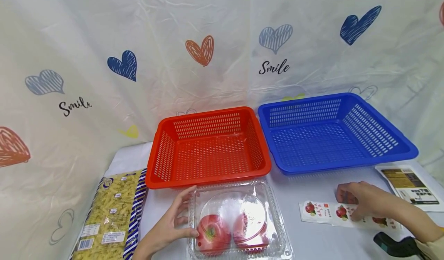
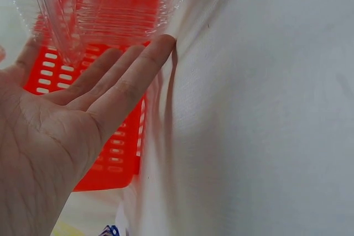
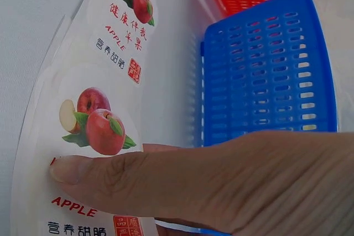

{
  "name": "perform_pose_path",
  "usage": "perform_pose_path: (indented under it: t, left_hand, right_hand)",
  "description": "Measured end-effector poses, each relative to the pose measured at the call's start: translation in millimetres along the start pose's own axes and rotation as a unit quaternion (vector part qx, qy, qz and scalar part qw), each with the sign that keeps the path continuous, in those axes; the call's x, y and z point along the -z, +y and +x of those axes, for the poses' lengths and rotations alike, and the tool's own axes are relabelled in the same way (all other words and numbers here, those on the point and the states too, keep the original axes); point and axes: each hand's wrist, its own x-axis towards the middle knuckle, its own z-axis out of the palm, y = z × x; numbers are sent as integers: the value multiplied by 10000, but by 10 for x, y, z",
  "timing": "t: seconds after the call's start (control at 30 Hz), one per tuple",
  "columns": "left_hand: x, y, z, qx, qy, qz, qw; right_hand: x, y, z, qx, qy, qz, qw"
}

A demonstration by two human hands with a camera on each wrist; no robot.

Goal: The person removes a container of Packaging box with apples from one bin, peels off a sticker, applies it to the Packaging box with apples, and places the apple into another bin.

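A clear plastic clamshell box (image 1: 239,188) with two red apples (image 1: 213,235) inside stands at the near middle in the head view. My left hand (image 1: 170,221) is at its left side, thumb by the near corner, the other fingers toward the far corner. In the left wrist view these fingers (image 2: 124,84) are nearly straight beside the clear plastic. To the right, my right hand (image 1: 369,200) pinches a white strip of apple stickers (image 1: 313,211). The thumb (image 3: 127,178) lies across the printed face in the right wrist view; the other fingers are mostly hidden.
Behind the box stands a red basket (image 1: 208,181), with a blue basket (image 1: 333,165) to its right. A bag of yellow food (image 1: 111,210) lies at the left. A flat packet (image 1: 412,186) lies at the far right, and a black object (image 1: 393,244) is near the right wrist.
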Motion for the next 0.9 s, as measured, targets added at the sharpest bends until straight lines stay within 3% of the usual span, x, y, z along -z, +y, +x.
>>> perform_pose_path:
  t: [0.27,0.53,0.67,0.77,0.9]
  left_hand:
    - [-8,15,-1,87,-11,-21,10000]
    - [-13,9,0,72,27,-17,10000]
    - [-15,-3,1,66,39,-29,10000]
    - [-17,-6,1,43,25,-61,10000]
    - [-20,-3,0,52,29,-103,9999]
  right_hand:
    - [13,6,-38,-79,-196,81,9997]
    - [96,-165,-118,223,-237,314,9990]
    - [169,-291,-217,769,-245,485,9956]
    - [236,-386,-303,1369,-207,640,9883]
    - [321,-526,-411,1821,-87,938,9788]
